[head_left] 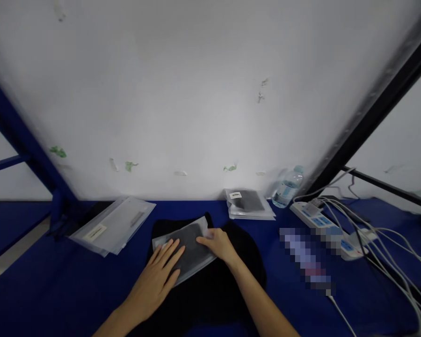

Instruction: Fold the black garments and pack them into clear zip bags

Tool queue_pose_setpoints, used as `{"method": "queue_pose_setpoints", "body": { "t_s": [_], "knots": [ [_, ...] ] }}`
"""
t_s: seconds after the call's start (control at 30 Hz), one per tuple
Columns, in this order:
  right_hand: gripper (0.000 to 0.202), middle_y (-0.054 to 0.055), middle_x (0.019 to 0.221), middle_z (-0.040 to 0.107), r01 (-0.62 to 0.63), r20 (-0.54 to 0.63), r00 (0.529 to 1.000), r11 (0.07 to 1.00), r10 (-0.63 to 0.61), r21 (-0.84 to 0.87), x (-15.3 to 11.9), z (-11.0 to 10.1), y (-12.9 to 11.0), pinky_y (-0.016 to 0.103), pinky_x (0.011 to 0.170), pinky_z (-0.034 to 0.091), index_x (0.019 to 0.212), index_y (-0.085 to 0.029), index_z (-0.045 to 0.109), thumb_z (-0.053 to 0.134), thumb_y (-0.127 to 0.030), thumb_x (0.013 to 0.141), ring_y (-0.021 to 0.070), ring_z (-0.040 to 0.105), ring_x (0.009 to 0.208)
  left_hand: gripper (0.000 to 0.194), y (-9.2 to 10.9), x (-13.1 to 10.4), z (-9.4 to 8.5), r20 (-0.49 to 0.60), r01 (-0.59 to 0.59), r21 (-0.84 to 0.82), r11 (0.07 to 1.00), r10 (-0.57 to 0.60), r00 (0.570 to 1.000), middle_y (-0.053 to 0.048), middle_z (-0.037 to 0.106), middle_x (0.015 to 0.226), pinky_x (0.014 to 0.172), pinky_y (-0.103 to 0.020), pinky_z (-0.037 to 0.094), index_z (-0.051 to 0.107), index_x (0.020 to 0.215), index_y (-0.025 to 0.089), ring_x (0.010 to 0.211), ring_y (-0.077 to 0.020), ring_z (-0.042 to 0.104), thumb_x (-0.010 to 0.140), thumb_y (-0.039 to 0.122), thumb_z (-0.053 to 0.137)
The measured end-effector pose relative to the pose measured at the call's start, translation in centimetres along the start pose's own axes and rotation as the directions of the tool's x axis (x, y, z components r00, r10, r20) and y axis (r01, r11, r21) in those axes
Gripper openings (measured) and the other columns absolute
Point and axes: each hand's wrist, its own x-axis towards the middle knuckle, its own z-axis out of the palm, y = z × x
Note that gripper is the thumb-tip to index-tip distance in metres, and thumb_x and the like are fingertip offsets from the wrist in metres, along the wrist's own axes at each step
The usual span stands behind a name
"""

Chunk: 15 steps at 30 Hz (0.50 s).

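Head view: from here I see the left hand (pixel 157 280) flat, fingers spread, on a plastic bag (pixel 192 257) over black cloth (pixel 243 245); the right hand (pixel 220 244) pinches its edge. Uneven pressure could crease the bag.

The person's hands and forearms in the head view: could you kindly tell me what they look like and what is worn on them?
The left hand and right hand are bare, with no gloves, rings or watches visible. The left forearm and right forearm show no sleeves within the frame, and no cables or clear markings on them.
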Motion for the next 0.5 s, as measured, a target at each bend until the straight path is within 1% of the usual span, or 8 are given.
{"method": "queue_pose_setpoints", "body": {
  "t_s": [0.07,0.13,0.2,0.3,0.37,0.43,0.5],
  "knots": [
    [0.033,-0.002,0.057,0.061,0.035,0.006,0.999,0.998,-0.035,0.058,0.1,-0.7,0.2,0.021,0.05,0.036,0.061,-0.018,0.064,0.069,-0.05,0.067,0.0137,0.056,0.056,0.061,-0.2,-0.2,0.5,-0.054,0.07,0.021,0.997,-0.069,0.996,-0.004,0.019,0.158,0.112,-0.051,0.031,0.008,0.152,0.028,0.143,-0.0276,0.02,0.1,0.036,0.037],
    [0.038,0.001,0.066,0.067,0.065,-0.023,0.998,0.992,-0.063,0.108,0.5,-2.9,0.6,0.023,0.053,0.042,0.069,-0.017,0.068,0.067,-0.055,0.068,0.0167,0.061,0.062,0.064,-0.5,-0.5,1.0,-0.091,0.129,0.044,0.991,-0.124,0.988,-0.006,0.019,0.158,0.11,-0.053,0.032,0.006,0.153,0.026,0.143,-0.0288,0.02,0.099,0.038,0.038],
    [0.048,0.004,0.078,0.072,0.085,-0.096,0.993,0.986,-0.071,0.145,1.0,-6.6,1.5,0.026,0.061,0.048,0.082,-0.016,0.07,0.061,-0.062,0.07,0.0201,0.065,0.071,0.065,-0.8,-0.7,1.6,-0.089,0.138,0.063,0.988,-0.132,0.987,-0.007,0.021,0.157,0.11,-0.053,0.032,0.005,0.153,0.026,0.142,-0.0281,0.022,0.099,0.04,0.039],
    [0.056,0.008,0.096,0.072,0.083,-0.268,0.963,0.985,-0.04,0.15,2.5,-13.4,3.3,0.03,0.073,0.051,0.1,-0.014,0.067,0.053,-0.063,0.076,0.0224,0.067,0.085,0.066,-1.3,-0.8,2.2,-0.071,0.119,0.08,0.99,-0.113,0.991,-0.006,0.024,0.156,0.111,-0.054,0.03,0.007,0.152,0.026,0.142,-0.0278,0.024,0.098,0.044,0.04],
    [0.058,0.01,0.098,0.071,0.059,-0.37,0.929,0.991,-0.012,0.116,3.6,-17.4,4.7,0.032,0.076,0.051,0.102,-0.013,0.066,0.05,-0.063,0.077,0.0239,0.066,0.089,0.067,-1.5,-0.8,2.5,-0.067,0.109,0.084,0.99,-0.104,0.992,-0.006,0.025,0.156,0.111,-0.055,0.03,0.009,0.152,0.026,0.141,-0.028,0.025,0.097,0.045,0.041],
    [0.057,0.012,0.093,0.072,0.016,-0.433,0.901,0.998,0.01,0.057,4.8,-20.0,6.0,0.036,0.075,0.051,0.096,-0.012,0.067,0.053,-0.063,0.074,0.0271,0.066,0.088,0.067,-1.5,-0.8,2.6,-0.066,0.105,0.086,0.991,-0.1,0.993,-0.006,0.026,0.156,0.111,-0.055,0.03,0.011,0.152,0.027,0.141,-0.0283,0.026,0.096,0.046,0.042],
    [0.058,0.016,0.093,0.071,-0.035,-0.506,0.862,0.999,0.018,-0.024,5.9,-20.8,7.0,0.043,0.079,0.05,0.097,-0.009,0.066,0.058,-0.061,0.071,0.0325,0.064,0.093,0.066,-1.5,-0.8,2.5,-0.067,0.104,0.087,0.991,-0.099,0.993,-0.006,0.026,0.155,0.111,-0.055,0.031,0.013,0.152,0.027,0.141,-0.0287,0.027,0.096,0.047,0.042]
  ]
}}
